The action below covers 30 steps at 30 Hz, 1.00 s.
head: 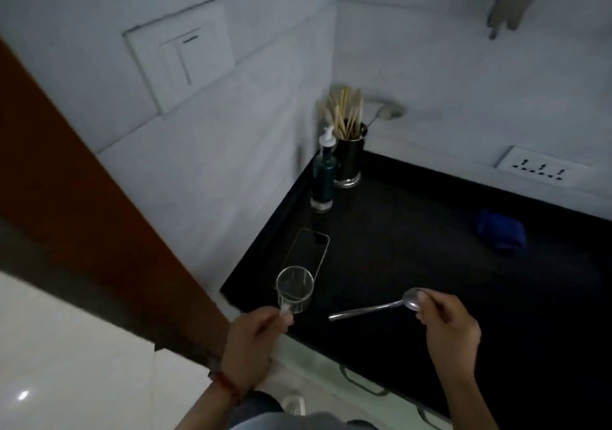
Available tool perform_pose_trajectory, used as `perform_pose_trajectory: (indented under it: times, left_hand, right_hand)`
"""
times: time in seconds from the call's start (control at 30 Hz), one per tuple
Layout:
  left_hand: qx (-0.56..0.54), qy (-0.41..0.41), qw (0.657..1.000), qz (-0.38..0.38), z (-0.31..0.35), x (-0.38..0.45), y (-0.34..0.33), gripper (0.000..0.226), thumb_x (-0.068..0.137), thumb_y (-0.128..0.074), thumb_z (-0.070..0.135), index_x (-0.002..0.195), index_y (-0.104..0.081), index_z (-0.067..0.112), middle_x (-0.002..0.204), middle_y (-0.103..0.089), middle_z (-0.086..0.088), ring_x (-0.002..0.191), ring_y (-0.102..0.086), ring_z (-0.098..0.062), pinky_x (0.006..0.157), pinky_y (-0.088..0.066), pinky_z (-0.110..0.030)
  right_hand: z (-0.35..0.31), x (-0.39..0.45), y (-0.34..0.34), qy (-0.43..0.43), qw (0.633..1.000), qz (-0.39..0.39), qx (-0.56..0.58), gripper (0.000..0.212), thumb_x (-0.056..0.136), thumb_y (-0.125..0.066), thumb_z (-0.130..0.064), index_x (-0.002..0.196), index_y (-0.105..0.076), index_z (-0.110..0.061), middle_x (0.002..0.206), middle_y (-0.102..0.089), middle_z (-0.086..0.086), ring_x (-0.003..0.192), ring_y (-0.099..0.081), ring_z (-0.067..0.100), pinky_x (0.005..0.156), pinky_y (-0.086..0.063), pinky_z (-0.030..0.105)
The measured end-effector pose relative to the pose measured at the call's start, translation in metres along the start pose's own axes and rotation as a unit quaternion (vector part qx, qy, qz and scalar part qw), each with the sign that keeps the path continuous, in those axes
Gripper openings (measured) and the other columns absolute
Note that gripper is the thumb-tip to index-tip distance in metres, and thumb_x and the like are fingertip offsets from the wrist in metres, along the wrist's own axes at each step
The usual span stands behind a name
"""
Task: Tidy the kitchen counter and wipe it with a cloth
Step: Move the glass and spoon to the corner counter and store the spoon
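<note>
Left grip (pixel 255 337) holding glass cup (pixel 294 289), right grip (pixel 447 323) pinching spoon (pixel 374 307), phone (pixel 308 252) behind cup, blue cloth (pixel 501 232) far right.

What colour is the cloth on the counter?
The cloth is dark blue, seen in the head view, lying on the black counter.

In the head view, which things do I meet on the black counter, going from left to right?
Glass cup in the left hand → spoon in the right hand → blue cloth. The phone and the bottle overlap the cup's span, so I leave them out.
</note>
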<state>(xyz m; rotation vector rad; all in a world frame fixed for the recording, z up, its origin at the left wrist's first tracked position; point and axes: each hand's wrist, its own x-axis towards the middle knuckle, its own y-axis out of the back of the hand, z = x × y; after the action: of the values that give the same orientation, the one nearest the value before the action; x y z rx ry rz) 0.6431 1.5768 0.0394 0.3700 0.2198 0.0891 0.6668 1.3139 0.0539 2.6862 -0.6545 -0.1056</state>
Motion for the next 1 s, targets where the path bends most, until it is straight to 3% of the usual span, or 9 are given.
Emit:
perform_pose_trajectory:
  times: [0.1, 0.2, 0.33, 0.47, 0.67, 1.0]
  left_hand:
    - [-0.023, 0.010, 0.999, -0.047, 0.011, 0.039, -0.009, 0.022, 0.079, -0.061, 0.035, 0.064, -0.068, 0.021, 0.074, -0.068, -0.005, 0.064, -0.062, -0.010, 0.065, -0.050, -0.027]
    - [-0.045, 0.026, 0.995, -0.087, 0.018, 0.071, -0.026, 0.022, 0.085, -0.059, 0.015, 0.066, -0.069, 0.021, 0.069, -0.072, 0.009, 0.064, -0.064, -0.003, 0.065, -0.050, -0.015]
    - [-0.060, 0.051, 0.990, -0.114, 0.027, 0.112, -0.061, 0.022, 0.085, -0.059, 0.013, 0.065, -0.068, 0.018, 0.057, -0.069, 0.010, 0.059, -0.061, -0.003, 0.058, -0.047, -0.016]
    - [-0.056, 0.049, 0.988, -0.136, 0.045, 0.150, -0.099, 0.022, 0.085, -0.057, 0.017, 0.065, -0.065, 0.022, 0.071, -0.069, 0.003, 0.067, -0.062, -0.011, 0.063, -0.047, -0.022]
    - [-0.052, 0.067, 0.985, -0.148, 0.066, 0.219, -0.149, 0.017, 0.087, -0.055, 0.022, 0.082, -0.068, 0.013, 0.077, -0.065, 0.002, 0.069, -0.060, -0.011, 0.059, -0.045, -0.020]
    - [-0.034, 0.077, 0.989, -0.120, 0.063, 0.297, -0.202, 0.021, 0.088, -0.053, 0.023, 0.094, -0.066, 0.009, 0.089, -0.065, 0.000, 0.073, -0.061, -0.013, 0.063, -0.047, -0.022]
  right_hand:
    - [-0.002, 0.011, -0.001, -0.032, 0.998, 0.047, 0.010, 0.027, 0.083, -0.063, -0.011, 0.072, -0.061, -0.035, 0.078, -0.067, -0.004, 0.065, -0.063, 0.009, 0.062, -0.046, 0.002]
    - [0.003, 0.018, 0.003, -0.056, 0.995, 0.081, -0.007, 0.019, 0.083, -0.063, -0.011, 0.078, -0.064, -0.029, 0.081, -0.068, -0.002, 0.065, -0.063, 0.006, 0.063, -0.047, 0.004]
    - [0.002, 0.031, 0.016, -0.086, 0.992, 0.093, -0.007, 0.011, 0.084, -0.062, -0.010, 0.087, -0.067, -0.019, 0.085, -0.067, -0.003, 0.072, -0.063, 0.008, 0.064, -0.047, 0.018]
    - [0.005, 0.047, 0.028, -0.099, 0.989, 0.104, -0.018, 0.013, 0.083, -0.062, -0.012, 0.085, -0.065, -0.024, 0.086, -0.066, -0.003, 0.077, -0.063, 0.015, 0.074, -0.053, 0.034]
    - [0.001, 0.074, 0.030, -0.059, 0.990, 0.111, -0.063, 0.032, 0.083, -0.062, -0.008, 0.076, -0.054, -0.038, 0.081, -0.063, -0.009, 0.074, -0.062, 0.008, 0.062, -0.044, 0.017]
    - [0.009, 0.111, 0.030, -0.070, 0.992, 0.090, -0.054, 0.030, 0.081, -0.064, -0.006, 0.075, -0.058, -0.034, 0.081, -0.065, -0.005, 0.072, -0.063, 0.010, 0.058, -0.045, 0.017]
